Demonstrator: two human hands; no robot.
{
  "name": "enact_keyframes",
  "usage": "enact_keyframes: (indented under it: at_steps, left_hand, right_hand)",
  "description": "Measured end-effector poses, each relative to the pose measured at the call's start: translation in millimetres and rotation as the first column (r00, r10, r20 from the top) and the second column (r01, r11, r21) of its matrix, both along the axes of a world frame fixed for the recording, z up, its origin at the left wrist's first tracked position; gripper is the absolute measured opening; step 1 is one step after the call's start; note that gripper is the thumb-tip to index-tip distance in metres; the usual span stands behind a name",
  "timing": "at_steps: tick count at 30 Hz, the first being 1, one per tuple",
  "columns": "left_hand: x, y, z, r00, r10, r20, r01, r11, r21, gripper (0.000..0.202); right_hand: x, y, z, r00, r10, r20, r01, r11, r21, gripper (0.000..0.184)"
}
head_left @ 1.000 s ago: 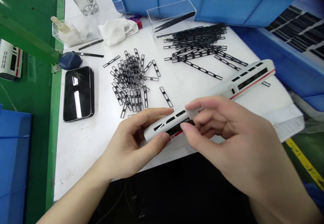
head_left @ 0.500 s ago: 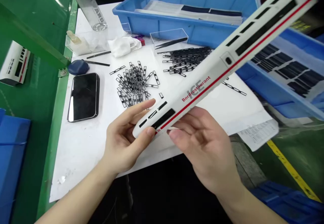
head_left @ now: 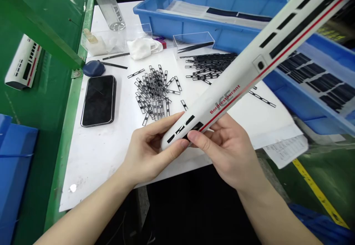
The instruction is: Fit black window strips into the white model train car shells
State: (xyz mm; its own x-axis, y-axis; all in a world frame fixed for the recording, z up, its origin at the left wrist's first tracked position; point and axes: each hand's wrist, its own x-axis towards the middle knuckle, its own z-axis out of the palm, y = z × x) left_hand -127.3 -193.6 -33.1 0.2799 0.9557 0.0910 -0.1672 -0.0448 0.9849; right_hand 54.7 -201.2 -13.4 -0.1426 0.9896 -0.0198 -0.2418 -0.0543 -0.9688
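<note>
fingers (head_left: 163,125) of both hands were closed on the white ice model train shell (head_left: 235,86), gripping it near its lower end, red stripe and bordrestaurant lettering showing. against the earlier frame the hands sat closer together, the shell's lower end had shifted right, and the right thumb (head_left: 194,136) now pressed on its side by the dark window strip. left hand (head_left: 144,156) came in from the lower left, fingers over the top of the shell, thumb along the lower side. right hand (head_left: 227,152) came up from below, fingers curled under the shell. the shell was held in the air above the front edge of the white table (head_left: 91,171), its upper end running out of view at the top right, over a blue plastic crate (head_left: 294,97). two piles of black window strips (head_left: 152,93) lay on the table behind the hands, a smartphone (head_left: 99,101) to their left.
</note>
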Motion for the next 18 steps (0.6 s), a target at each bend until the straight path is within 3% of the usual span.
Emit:
enact_keyframes:
  at_steps: [5,10,14,18]
  left_hand:
    - [1,0,0.6,0.999,0.027,-0.021,-0.027,1.0,-0.012,0.046]
    - [1,1,2.6,0.996,0.08,-0.048,-0.082,0.996,-0.036,0.041]
    - [1,1,2.9,0.993,0.109,-0.038,-0.11,0.993,-0.031,0.044]
    - [1,2,1.6,0.992,0.107,-0.064,-0.108,0.994,-0.008,0.046]
  right_hand:
    - [-4,0,0.2,0.999,-0.031,0.041,0.031,0.999,-0.018,0.02]
    - [-7,9,-1.3,0.999,-0.021,-0.033,0.018,0.998,-0.063,0.017]
    - [-3,16,-4.3,0.999,0.033,-0.033,-0.032,0.999,0.015,0.01]
    - [-3,18,-5.3,0.999,-0.034,-0.043,0.033,0.999,-0.024,0.004]
